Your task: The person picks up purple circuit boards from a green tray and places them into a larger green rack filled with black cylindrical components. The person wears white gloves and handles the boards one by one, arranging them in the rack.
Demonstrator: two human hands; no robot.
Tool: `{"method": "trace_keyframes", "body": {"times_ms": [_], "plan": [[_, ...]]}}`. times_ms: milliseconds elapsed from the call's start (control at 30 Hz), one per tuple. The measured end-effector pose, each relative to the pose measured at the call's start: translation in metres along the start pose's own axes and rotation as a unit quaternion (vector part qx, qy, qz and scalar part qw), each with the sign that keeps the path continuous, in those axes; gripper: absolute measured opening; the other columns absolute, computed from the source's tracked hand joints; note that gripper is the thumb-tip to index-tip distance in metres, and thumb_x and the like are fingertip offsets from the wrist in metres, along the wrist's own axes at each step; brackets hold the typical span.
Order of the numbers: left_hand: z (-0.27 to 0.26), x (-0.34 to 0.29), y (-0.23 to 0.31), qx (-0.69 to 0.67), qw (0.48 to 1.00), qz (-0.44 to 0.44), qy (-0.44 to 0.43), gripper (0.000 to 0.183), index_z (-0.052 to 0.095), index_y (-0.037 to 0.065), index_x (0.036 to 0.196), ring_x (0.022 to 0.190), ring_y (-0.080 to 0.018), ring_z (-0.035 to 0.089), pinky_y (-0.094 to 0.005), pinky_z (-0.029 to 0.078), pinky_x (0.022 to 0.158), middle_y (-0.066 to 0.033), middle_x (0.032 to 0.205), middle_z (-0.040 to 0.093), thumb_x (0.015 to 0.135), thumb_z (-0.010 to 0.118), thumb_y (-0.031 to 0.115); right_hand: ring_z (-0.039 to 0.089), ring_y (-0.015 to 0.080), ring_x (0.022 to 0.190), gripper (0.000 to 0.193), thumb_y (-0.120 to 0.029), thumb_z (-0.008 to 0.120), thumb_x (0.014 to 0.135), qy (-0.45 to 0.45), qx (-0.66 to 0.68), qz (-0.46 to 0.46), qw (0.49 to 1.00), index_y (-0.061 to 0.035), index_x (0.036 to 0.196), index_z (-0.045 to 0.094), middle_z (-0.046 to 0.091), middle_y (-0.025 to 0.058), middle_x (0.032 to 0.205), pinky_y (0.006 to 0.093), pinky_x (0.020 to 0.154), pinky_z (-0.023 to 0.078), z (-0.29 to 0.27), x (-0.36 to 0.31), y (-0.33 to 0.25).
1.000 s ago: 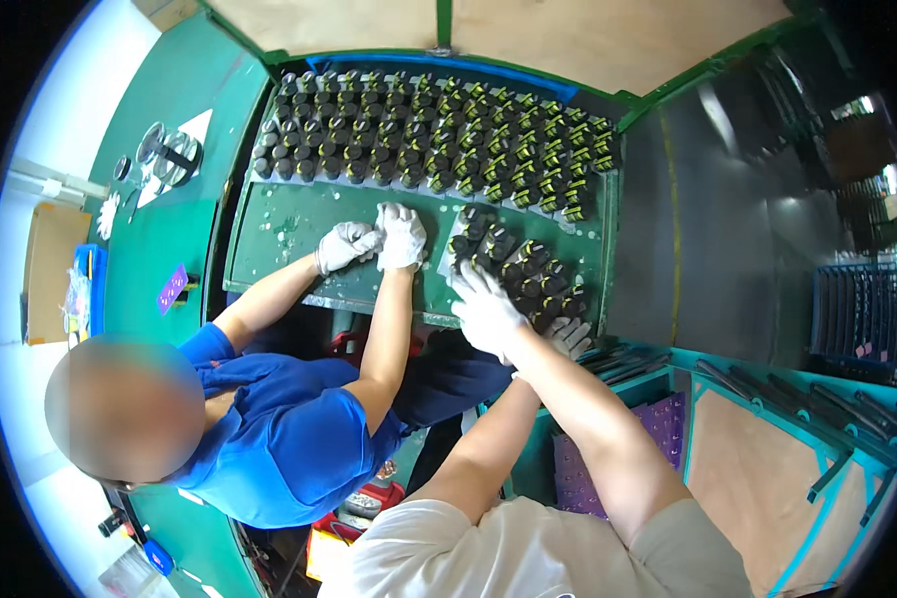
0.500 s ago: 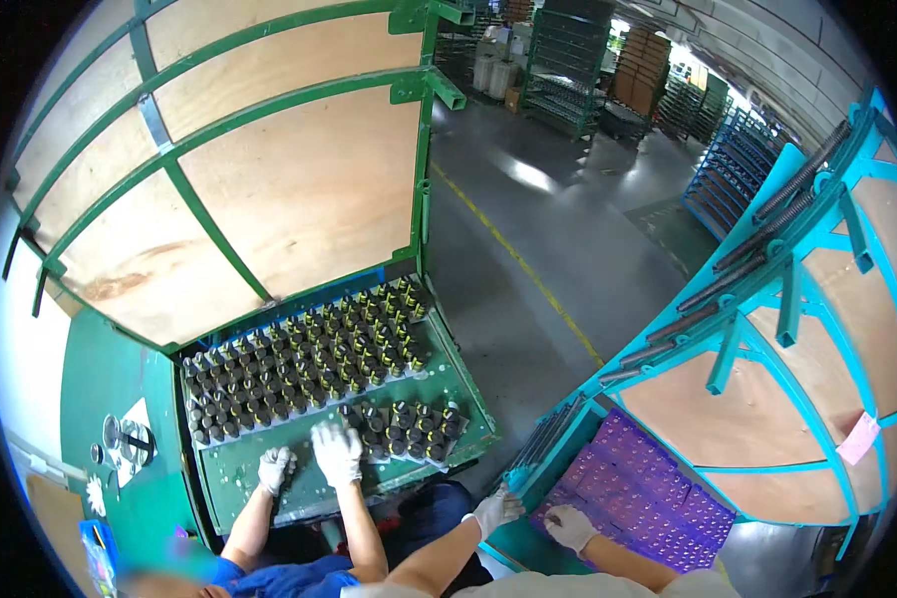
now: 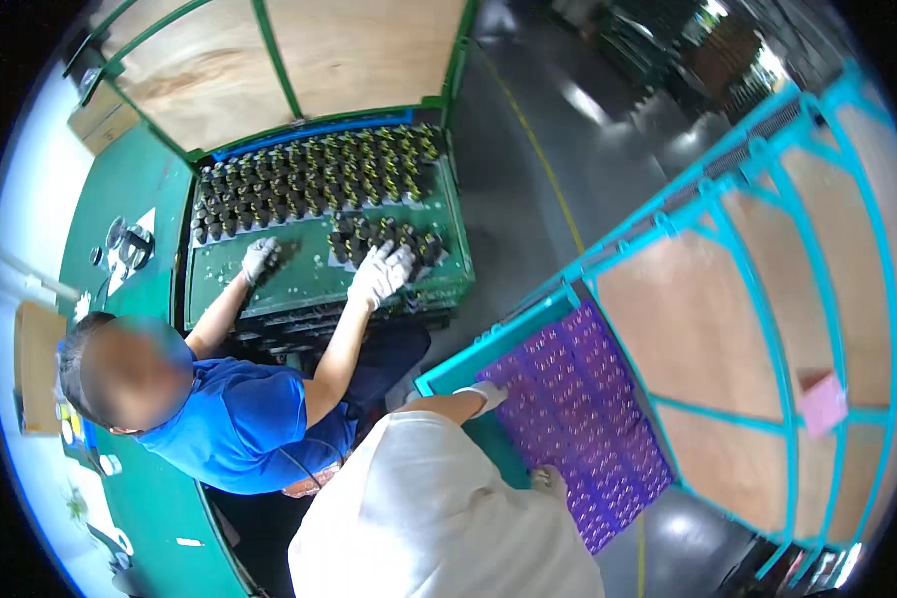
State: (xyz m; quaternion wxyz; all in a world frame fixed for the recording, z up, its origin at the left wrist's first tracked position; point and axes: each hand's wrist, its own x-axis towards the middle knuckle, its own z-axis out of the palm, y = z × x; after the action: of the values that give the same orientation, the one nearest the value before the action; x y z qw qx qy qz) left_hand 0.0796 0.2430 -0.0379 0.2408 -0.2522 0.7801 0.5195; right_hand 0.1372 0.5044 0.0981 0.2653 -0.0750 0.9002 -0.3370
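Note:
A purple sheet [image 3: 583, 419] dotted with rows of small light spots lies at an angle in a teal tray frame [image 3: 448, 369]. My left hand [image 3: 489, 397], in a white glove, is closed at the sheet's far left corner. Lower down the same side, my gloved right hand [image 3: 548, 481] has its fingers curled at the sheet's edge. My light garment [image 3: 419, 518] partly hides that hand. Whether the light spots are holes or small parts is too small to tell.
To my left, a co-worker in a blue shirt [image 3: 239, 419] handles dark cylindrical parts [image 3: 309, 174] with yellow bits on a green bench [image 3: 299, 269]. A teal rack with wooden panels [image 3: 708, 309] rises on my right. A green-framed wooden panel [image 3: 369, 50] stands behind the bench.
The view has tilted and shifted, bringing the co-worker and my garment into sight. My left hand has gone from the teal rim to the sheet's corner. The co-worker's right hand moved right onto the parts.

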Motion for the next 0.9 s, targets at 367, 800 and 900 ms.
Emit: {"method": "trace_keyframes", "body": {"times_ms": [367,800,900], "plan": [[0.113,-0.107,0.093,0.402,0.818,0.216,-0.351,0.052,0.061,0.003,0.104,0.102,-0.0344,0.055,-0.0442,0.041,0.087,-0.0197,0.108,0.059,0.083,0.037,0.043,0.061,0.0286,0.076,0.028,-0.020,0.052,0.076,0.082,0.091,0.282,0.952,-0.0002,0.092,0.062,0.063,0.0176,0.084,0.0359,0.068,0.047,0.047,-0.106,0.158],[0.094,-0.064,0.090,0.493,0.755,0.188,-0.390,0.049,0.058,0.002,0.109,0.106,-0.0321,0.053,-0.0411,0.039,0.092,-0.0183,0.114,0.056,0.085,0.037,0.039,0.061,0.0281,0.076,0.029,-0.020,0.052,0.076,0.119,0.170,0.345,0.915,0.0001,0.093,0.062,0.063,0.0175,0.084,0.0358,0.068,0.047,0.093,-0.119,0.136],[0.085,-0.064,0.096,0.488,0.755,0.181,-0.399,0.049,0.059,0.002,0.108,0.106,-0.0324,0.053,-0.0410,0.040,0.092,-0.0186,0.114,0.056,0.085,0.037,0.039,0.061,0.0280,0.076,0.029,-0.021,0.052,0.076,0.126,0.181,0.361,0.906,0.0002,0.094,0.062,0.063,0.0175,0.084,0.0358,0.068,0.047,0.100,-0.120,0.133]]}}
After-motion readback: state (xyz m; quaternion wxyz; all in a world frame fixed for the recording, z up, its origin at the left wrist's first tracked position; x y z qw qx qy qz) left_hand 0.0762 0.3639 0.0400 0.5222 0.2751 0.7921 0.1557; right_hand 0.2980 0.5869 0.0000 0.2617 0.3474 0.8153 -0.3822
